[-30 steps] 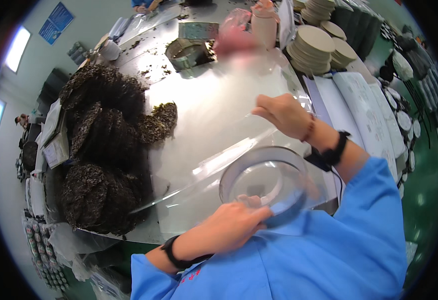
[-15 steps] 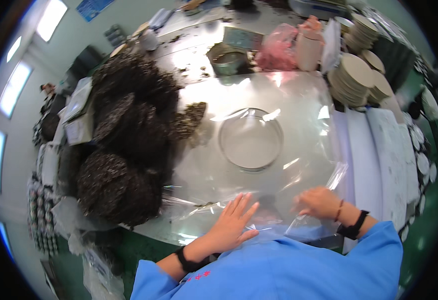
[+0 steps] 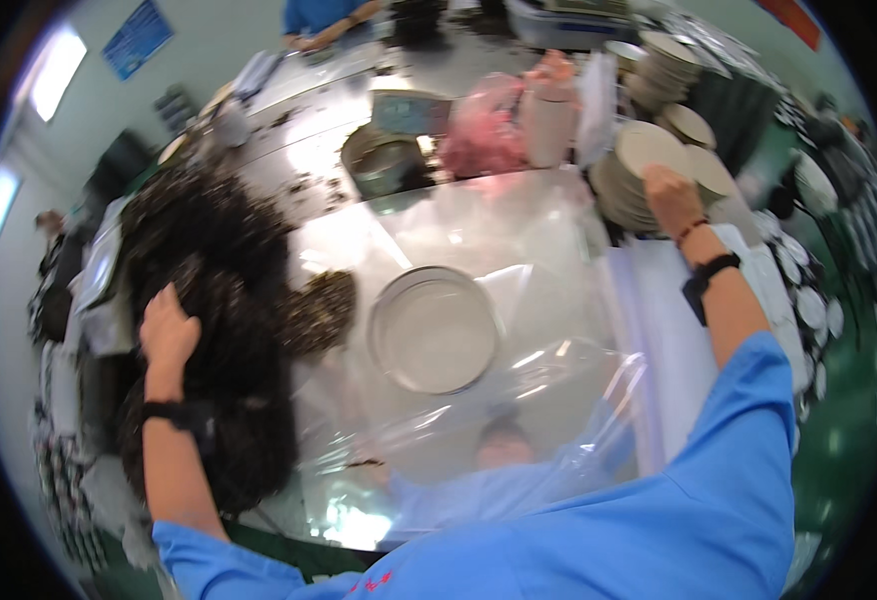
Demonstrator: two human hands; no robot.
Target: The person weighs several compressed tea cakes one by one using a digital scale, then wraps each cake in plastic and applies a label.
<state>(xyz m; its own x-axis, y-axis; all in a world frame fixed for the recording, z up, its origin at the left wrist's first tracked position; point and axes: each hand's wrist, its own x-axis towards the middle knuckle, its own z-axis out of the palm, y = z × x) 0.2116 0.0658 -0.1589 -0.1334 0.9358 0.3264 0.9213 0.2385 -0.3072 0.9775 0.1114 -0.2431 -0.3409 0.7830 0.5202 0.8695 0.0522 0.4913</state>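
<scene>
My left hand [image 3: 169, 332] is at the near left side of a tall pile of dark, crinkled dried cakes [image 3: 249, 370] that look like seaweed. Its fingers are bent against the pile; whatever is between them is lost in the dark. My right hand [image 3: 674, 202] reaches far right to a stack of round beige discs [image 3: 649, 150], fingers closed at the top disc's edge. Between my arms a thin metal ring [image 3: 435, 330] lies on the clear plastic sheet [image 3: 549, 270] over the table. A smaller brownish clump [image 3: 319, 312] sits beside the pile.
Behind the sheet stand a round metal tin [image 3: 384, 165], a pink plastic bag [image 3: 481, 125] and a pale canister [image 3: 549, 120]. White rolls [image 3: 674, 330] line the right edge. Another person's hands [image 3: 324, 38] show at the far end of the table.
My left hand has moved from the near edge of the plastic to the dark pile. My right hand has gone up and right onto the beige discs. The whole view has shifted.
</scene>
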